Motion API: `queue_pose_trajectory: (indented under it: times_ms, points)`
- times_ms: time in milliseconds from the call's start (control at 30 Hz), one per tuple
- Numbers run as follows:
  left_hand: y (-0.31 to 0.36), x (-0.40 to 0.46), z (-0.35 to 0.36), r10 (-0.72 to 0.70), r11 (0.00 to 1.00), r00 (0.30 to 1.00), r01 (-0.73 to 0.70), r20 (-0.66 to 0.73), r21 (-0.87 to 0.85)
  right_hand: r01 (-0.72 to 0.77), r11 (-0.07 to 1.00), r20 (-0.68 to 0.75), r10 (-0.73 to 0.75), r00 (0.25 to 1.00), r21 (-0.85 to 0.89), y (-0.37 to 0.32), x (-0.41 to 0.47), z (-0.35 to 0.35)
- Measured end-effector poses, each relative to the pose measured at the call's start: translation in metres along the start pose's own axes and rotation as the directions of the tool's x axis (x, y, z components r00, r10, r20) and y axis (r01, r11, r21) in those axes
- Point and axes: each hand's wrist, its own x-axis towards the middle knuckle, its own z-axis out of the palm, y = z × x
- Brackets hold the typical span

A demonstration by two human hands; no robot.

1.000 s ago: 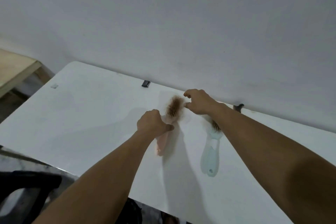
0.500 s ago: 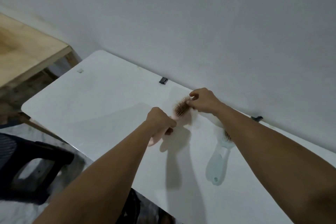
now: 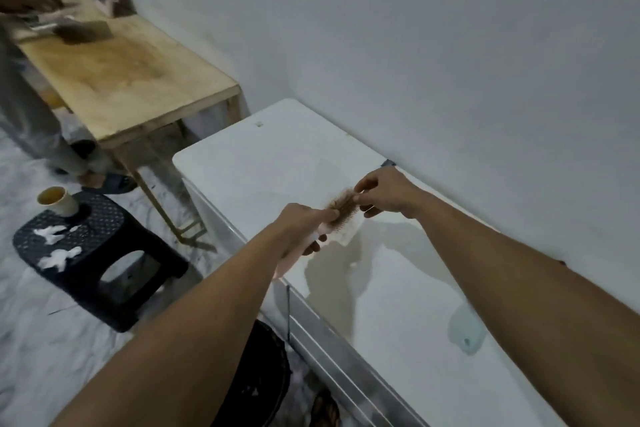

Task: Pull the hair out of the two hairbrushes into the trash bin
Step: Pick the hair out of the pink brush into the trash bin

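My left hand (image 3: 300, 225) grips the pink hairbrush (image 3: 343, 227) by its handle and holds it lifted above the white table (image 3: 263, 163). A tuft of brown hair (image 3: 341, 203) sits in its bristles. My right hand (image 3: 384, 192) pinches that hair at the brush's far end. The pale green hairbrush (image 3: 465, 331) lies on the table at the right, mostly hidden under my right forearm. A dark round trash bin (image 3: 266, 374) stands on the floor below the table's front edge, partly hidden by my left arm.
A black plastic stool (image 3: 93, 253) with a yellow-rimmed cup (image 3: 57, 201) stands on the floor to the left. A wooden table (image 3: 121, 73) sits beyond it, with another person (image 3: 24, 90) standing at it. A white wall runs behind the table.
The view has swung left and down, bringing the stool, wooden table and bin into sight. My left hand has lifted the pink brush off the table; my right hand stays pinched on the hair.
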Motion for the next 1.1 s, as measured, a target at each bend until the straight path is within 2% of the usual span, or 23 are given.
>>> queue_pose_trajectory:
  times_ms: [100,233,367,500,667,767,900,1100]
  points:
    - [-0.026,-0.021,-0.027,0.031,0.997,0.995,-0.037,-0.100,-0.061,0.032,0.999,0.057,-0.033,0.998,0.022,-0.029,-0.006,0.032]
    - [-0.055,-0.044,-0.063,0.005,0.995,0.982,-0.024,-0.187,-0.100,0.131,0.991,0.070,-0.132,0.989,0.008,-0.061,-0.017,0.079]
    - [-0.086,-0.066,-0.092,-0.015,0.990,0.972,-0.019,-0.236,-0.141,0.263,0.951,0.143,-0.242,0.960,-0.160,-0.081,-0.028,0.125]
    - [-0.120,-0.084,-0.118,-0.050,0.978,0.966,-0.004,-0.255,-0.209,0.392,0.864,0.215,-0.338,0.916,-0.315,-0.094,-0.033,0.170]
    - [-0.164,-0.100,-0.140,-0.117,0.960,0.961,0.045,-0.250,-0.275,0.462,0.789,0.309,-0.358,0.881,-0.405,-0.096,-0.028,0.227]
    - [-0.189,-0.100,-0.148,-0.172,0.945,0.941,0.074,-0.291,-0.318,0.495,0.783,0.372,-0.361,0.855,-0.377,-0.092,-0.024,0.256]
    - [-0.221,-0.091,-0.151,-0.231,0.909,0.903,0.068,-0.363,-0.410,0.468,0.833,0.411,-0.332,0.849,-0.295,-0.086,-0.015,0.293]
    - [-0.275,-0.057,-0.143,-0.358,0.869,0.798,0.096,-0.485,-0.485,0.404,0.893,0.446,-0.285,0.849,-0.198,-0.061,0.013,0.350]
